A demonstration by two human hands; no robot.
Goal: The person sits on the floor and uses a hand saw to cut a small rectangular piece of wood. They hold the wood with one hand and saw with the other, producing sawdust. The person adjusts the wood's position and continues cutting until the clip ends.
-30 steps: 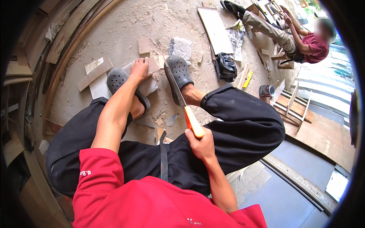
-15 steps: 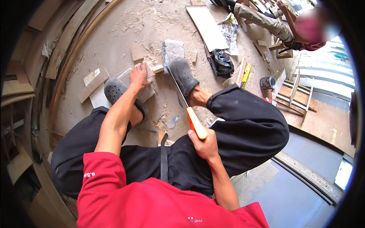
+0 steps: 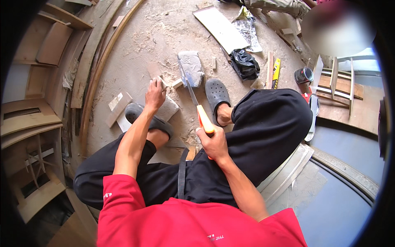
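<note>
My right hand is wrapped around the orange-yellow handle of a handsaw. The thin blade slants up and away, its tip over a grey block on the dusty floor. My left hand has its fingers bent down on a small piece of wood, mostly hidden under them. A pale wooden strip sticks out to the right of those fingers, its end close to the blade. Beneath the left hand lies another grey block, next to my left clog.
My right clog stands right of the blade. Farther right are a black plastic bag, a yellow tool, and an open can. A white board lies ahead. Wooden frames line the left side; another person is at upper right.
My right foot has come off the far grey block and now rests to its right. My left fingers have bunched from a flatter spread. The saw stays in my right hand; the view has shifted.
</note>
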